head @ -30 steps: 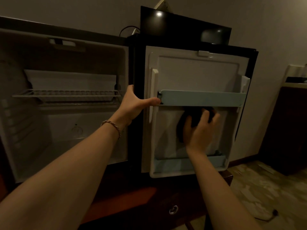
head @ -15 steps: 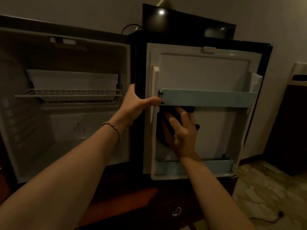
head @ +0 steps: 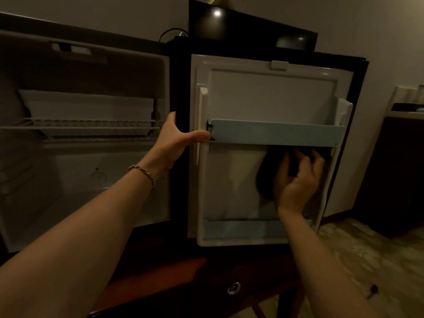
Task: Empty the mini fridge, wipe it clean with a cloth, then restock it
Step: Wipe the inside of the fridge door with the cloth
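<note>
Dim light lay over the room, and the mini fridge [head: 87,143] stood with its door [head: 270,102] swung wide to the right, the white inner lining facing the camera. A wire shelf [head: 78,128] crossed the cabinet about halfway up, with nothing on it. Two pale blue door racks ran across the lining: the upper rack [head: 275,133] at mid-height and the lower rack [head: 241,229] near the bottom edge.

The left hand [head: 176,138] gripped the hinge-side edge of the door, fingers wrapped behind it and thumb stretched across the front toward the end of the upper rack; a thin bracelet [head: 143,172] circled that wrist. The right hand [head: 298,177] held a dark cloth [head: 263,177] against the lining just below the upper rack, toward its right side, fingers spread and bent over the fabric.

Behind the door rose a black screen [head: 247,24] catching a spot of light, set against a plain wall [head: 367,31]. The fridge sat on dark wooden furniture with a round metal pull [head: 233,288] on its front. Pale patterned floor [head: 367,260] spread to the right, where a dark cabinet [head: 394,180] stood.
</note>
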